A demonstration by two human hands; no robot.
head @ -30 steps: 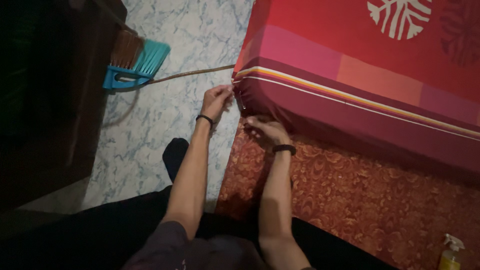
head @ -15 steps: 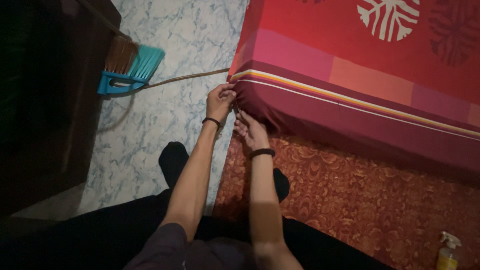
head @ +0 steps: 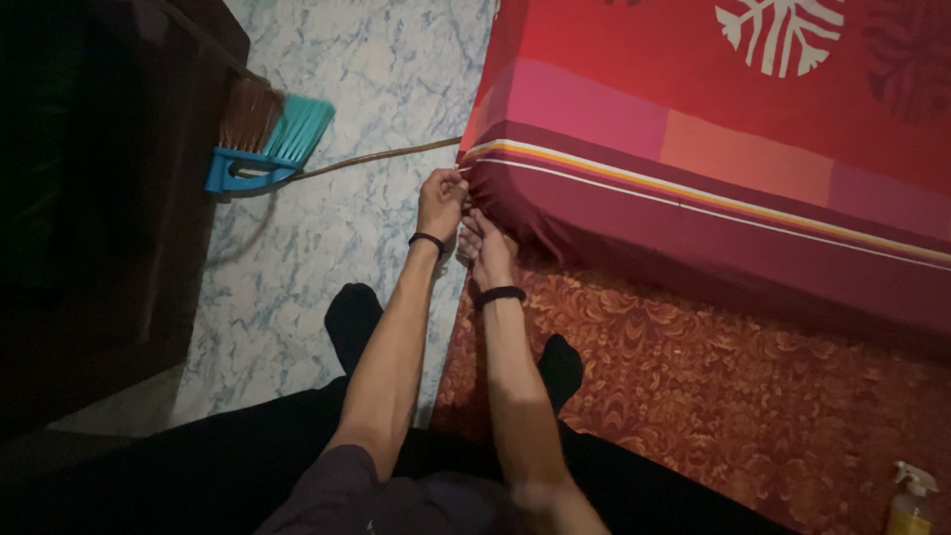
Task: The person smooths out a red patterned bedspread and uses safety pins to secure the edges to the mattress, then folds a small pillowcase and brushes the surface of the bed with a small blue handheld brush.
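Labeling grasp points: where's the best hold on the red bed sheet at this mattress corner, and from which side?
Grip the gathered edge of the red bed sheet right at the near-left corner of the mattress, where the cloth bunches into folds. Come from the floor side, low, as the left hand and right hand do: the flat top offers nothing to pinch, probably.

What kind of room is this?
Probably a bedroom at home. Both hands, the left hand and right hand, grip the corner of a red patterned bedsheet on a mattress. A patterned rug covers the floor, and a teal broom lies nearby.
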